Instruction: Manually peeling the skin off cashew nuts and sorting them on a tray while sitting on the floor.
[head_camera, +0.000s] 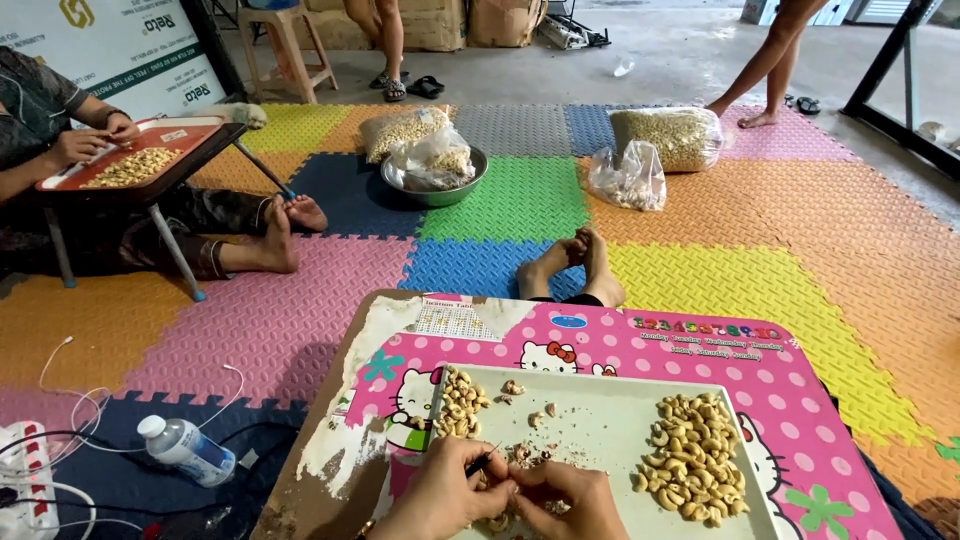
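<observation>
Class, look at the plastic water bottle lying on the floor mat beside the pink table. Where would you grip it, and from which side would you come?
Grip the water bottle around its clear middle, coming down from above. It lies on its side on the dark mat, white cap up-left, so the round body is open from above. White cables run close by on its left, so avoid sweeping in from there.

Water bottle (186, 450) on foam mats (820, 250); metal bowl (435, 180), nut bags (668, 135) beyond

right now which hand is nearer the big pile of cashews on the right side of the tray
Right. The right hand sits on the tray just left of the big cashew pile; the left hand, holding a thin dark tool, lies farther left, beyond the right hand.
</observation>
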